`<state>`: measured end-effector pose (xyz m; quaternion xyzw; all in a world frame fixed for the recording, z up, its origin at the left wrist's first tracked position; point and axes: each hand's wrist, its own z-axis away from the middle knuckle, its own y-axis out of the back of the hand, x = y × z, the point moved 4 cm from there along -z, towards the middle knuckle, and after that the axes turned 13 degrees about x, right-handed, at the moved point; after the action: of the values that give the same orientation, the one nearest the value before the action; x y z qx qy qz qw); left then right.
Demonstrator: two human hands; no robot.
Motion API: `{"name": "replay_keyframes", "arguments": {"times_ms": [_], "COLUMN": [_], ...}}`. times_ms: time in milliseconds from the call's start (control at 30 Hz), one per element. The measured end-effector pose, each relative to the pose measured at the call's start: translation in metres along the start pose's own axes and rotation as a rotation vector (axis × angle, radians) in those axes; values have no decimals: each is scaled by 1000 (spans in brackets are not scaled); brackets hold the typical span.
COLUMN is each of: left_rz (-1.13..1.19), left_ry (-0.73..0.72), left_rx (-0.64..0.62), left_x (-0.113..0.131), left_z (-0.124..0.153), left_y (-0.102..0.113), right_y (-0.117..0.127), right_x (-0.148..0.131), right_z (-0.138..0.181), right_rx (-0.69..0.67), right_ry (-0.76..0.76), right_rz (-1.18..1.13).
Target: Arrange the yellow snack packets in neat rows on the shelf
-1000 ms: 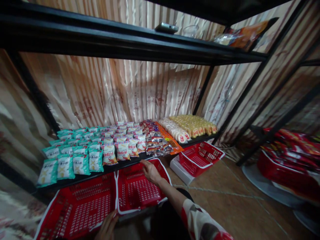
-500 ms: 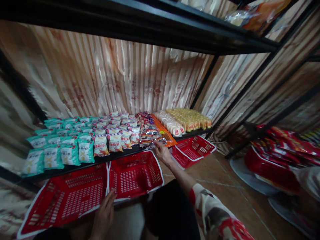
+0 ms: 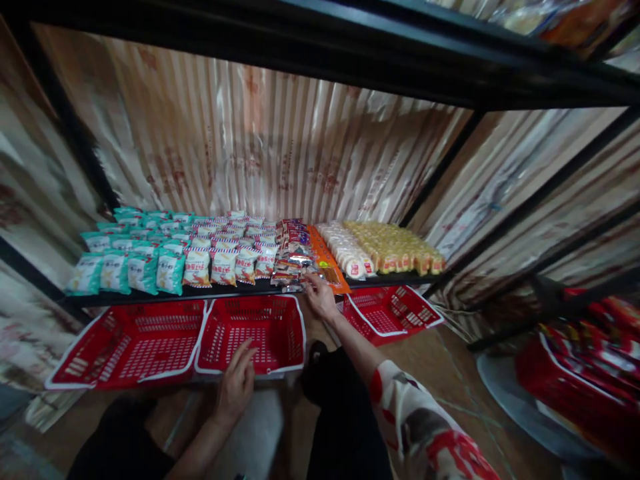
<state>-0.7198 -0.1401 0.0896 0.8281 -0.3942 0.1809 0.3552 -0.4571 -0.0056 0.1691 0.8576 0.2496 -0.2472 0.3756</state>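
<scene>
My right hand [image 3: 319,297] reaches to the front edge of the low shelf. Its fingers are bent together on a small shiny snack packet [image 3: 295,275] in the brown and silver pile; the fingertips are partly hidden. Just right of it lies a flat orange package [image 3: 327,257]. My left hand [image 3: 237,383] hangs over the front rim of the middle red basket [image 3: 215,333], fingers stretched out and holding nothing. Left of the pile stand rows of white snack bags [image 3: 223,267] with striped tops, then teal snack bags [image 3: 143,270].
White-wrapped rolls [image 3: 350,257] and yellow packaged cakes [image 3: 400,250] fill the shelf's right part. More red baskets stand below, at left [image 3: 150,347] and right [image 3: 385,320]. A dark upper shelf [image 3: 300,60] spans overhead. At far right is a basket of red packets [image 3: 595,353].
The view has shifted, so the shelf's right side and baskets sit differently. My left hand has come up and right over the middle basket. My right hand stays at the shiny packets.
</scene>
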Motion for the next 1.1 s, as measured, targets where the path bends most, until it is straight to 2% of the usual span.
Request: {"name": "replay_keyframes", "arguments": {"times_ms": [167,300,533,900,1100], "left_rz": [11,32,41,-46,-135], "left_ry": [198,327,418,490,575], "left_rx": [-60,-104,-117,-118,-23], "left_x": [19,30,44,40,14], "left_z": [-44,-67,-101,-162,-181], "left_y": [-36,-60,-95,-148,-176], "right_y": [5,7,10,0,-25], "right_x": [21,29,42,59,78], "right_z": [-8,-18,-40,-91,-119], "right_rx": [0,3,-46,-140,-164], "right_ry": [-12,-16,-1,13,30], "right_rz": [-73,-114,-119,-17,-21]}}
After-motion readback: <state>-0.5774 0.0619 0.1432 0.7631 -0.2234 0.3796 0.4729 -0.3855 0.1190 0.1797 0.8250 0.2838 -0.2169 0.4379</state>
